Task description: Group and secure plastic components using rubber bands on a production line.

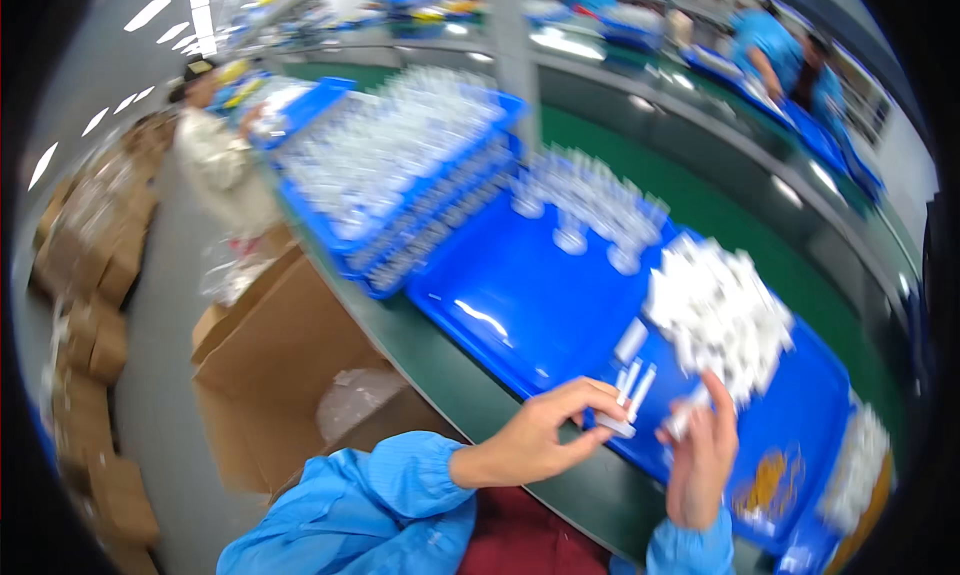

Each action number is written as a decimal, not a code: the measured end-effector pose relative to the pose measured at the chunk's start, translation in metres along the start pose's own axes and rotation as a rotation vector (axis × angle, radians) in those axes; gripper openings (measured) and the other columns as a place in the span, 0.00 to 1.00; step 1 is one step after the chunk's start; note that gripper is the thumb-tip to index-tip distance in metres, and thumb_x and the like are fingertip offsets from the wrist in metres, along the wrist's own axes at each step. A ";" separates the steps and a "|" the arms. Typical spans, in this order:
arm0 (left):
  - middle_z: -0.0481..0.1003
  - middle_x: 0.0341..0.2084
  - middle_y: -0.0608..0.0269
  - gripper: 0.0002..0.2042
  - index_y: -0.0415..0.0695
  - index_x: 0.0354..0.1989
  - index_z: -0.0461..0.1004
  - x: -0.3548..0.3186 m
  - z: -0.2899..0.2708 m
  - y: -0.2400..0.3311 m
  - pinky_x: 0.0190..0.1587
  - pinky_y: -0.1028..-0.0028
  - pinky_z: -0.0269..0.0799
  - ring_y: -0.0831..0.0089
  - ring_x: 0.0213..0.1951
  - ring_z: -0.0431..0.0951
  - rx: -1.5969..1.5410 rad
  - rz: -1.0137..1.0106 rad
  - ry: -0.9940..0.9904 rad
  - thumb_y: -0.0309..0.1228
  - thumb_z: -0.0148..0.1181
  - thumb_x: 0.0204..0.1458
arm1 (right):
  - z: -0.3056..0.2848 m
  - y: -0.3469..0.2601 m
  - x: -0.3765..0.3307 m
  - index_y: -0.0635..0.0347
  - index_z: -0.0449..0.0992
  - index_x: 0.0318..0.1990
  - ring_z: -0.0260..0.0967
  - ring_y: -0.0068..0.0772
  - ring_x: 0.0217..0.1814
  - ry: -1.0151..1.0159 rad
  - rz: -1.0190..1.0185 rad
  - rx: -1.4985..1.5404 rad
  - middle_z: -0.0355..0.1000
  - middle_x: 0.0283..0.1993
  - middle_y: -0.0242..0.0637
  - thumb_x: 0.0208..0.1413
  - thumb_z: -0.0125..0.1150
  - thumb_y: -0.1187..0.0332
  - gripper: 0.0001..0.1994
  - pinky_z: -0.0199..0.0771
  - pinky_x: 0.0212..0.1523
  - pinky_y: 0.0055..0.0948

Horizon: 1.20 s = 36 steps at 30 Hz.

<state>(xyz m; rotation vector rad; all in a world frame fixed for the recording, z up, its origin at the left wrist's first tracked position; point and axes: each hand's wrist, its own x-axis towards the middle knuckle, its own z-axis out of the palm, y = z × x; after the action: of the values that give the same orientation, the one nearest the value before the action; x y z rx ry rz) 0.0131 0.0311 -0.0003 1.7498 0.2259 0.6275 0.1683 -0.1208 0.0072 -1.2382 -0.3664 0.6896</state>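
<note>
My left hand (560, 430) is closed in a pinch on a white plastic part (615, 424). Slim white sticks (636, 389) stand up from that part; whether they are joined to it, I cannot tell. Beside it my right hand (703, 450) has its index finger raised, and a blurred small white piece (684, 418) sits between its thumb and fingers. Both hands are over the near edge of a blue tray (815, 375). A heap of white plastic pieces (715, 310) lies in this tray, with one loose white piece (631, 341) left of the heap.
Clear plastic parts (600, 210) stand in another blue tray (520, 285). Farther left are stacked blue crates (400, 175) of clear parts. Yellow bands (765, 485) lie at the right. An open cardboard box (285, 365) stands by the bench. A co-worker (220, 155) stands beyond it.
</note>
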 end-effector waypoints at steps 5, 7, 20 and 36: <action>0.76 0.49 0.57 0.13 0.39 0.49 0.76 -0.021 0.033 -0.003 0.50 0.73 0.71 0.70 0.49 0.76 -0.265 -0.065 -0.060 0.20 0.65 0.55 | -0.015 0.008 0.002 0.65 0.62 0.68 0.73 0.28 0.47 0.041 0.132 0.203 0.74 0.46 0.40 0.70 0.54 0.65 0.23 0.79 0.45 0.30; 0.75 0.49 0.54 0.12 0.38 0.47 0.77 -0.021 0.039 0.005 0.52 0.70 0.73 0.68 0.49 0.77 -0.302 -0.116 -0.136 0.18 0.64 0.55 | -0.023 0.007 -0.001 0.65 0.62 0.68 0.73 0.26 0.47 0.079 0.133 0.203 0.74 0.46 0.39 0.70 0.53 0.65 0.24 0.79 0.45 0.28; 0.81 0.44 0.53 0.12 0.39 0.45 0.81 -0.026 0.042 0.013 0.47 0.70 0.76 0.64 0.47 0.81 -0.066 -0.060 -0.174 0.17 0.68 0.51 | -0.033 0.007 -0.025 0.67 0.61 0.69 0.75 0.25 0.41 0.002 -0.014 -0.054 0.78 0.42 0.42 0.67 0.57 0.69 0.26 0.77 0.42 0.25; 0.82 0.41 0.51 0.18 0.39 0.42 0.75 -0.034 0.023 -0.016 0.45 0.68 0.76 0.62 0.40 0.82 0.234 0.199 0.162 0.12 0.71 0.42 | -0.012 0.013 0.065 0.63 0.78 0.45 0.75 0.44 0.38 0.032 -0.766 -1.368 0.76 0.36 0.43 0.53 0.67 0.76 0.11 0.75 0.39 0.38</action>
<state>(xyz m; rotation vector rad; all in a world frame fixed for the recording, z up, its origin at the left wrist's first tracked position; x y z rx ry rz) -0.0009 0.0002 -0.0285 1.9632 0.2474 0.9196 0.2201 -0.0847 -0.0154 -2.1484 -1.3256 -0.3868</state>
